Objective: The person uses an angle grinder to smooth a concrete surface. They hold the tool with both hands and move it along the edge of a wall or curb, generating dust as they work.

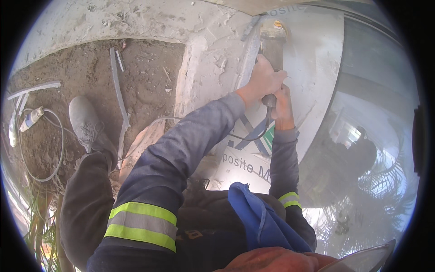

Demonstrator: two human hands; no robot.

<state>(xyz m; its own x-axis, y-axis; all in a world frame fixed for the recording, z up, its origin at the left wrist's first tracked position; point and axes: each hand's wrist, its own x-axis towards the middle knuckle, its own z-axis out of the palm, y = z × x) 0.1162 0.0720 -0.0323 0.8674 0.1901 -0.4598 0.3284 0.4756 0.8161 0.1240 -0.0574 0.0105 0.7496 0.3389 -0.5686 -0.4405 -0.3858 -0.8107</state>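
Both of my hands are closed on a corded power tool that looks like an angle grinder (273, 45). It has a dark, dusty body and a yellowish spot at its far end. My left hand (264, 79) wraps round the middle of the body. Just nearer to me, my right hand (283, 106) grips the rear end, where the cord (264, 131) comes out. The tool's far end is at a white printed panel (312, 59), close to the rough concrete edge (226, 59). Any disc is hidden, and pale dust hazes the area.
Bare soil (149, 81) at left holds grey strips (118, 90), my shoe (86, 120) and a looped cable (61, 149) with a plug connector (32, 119). A reflective glass pane (362, 136) stands at right. A blue cloth (263, 217) hangs at my chest.
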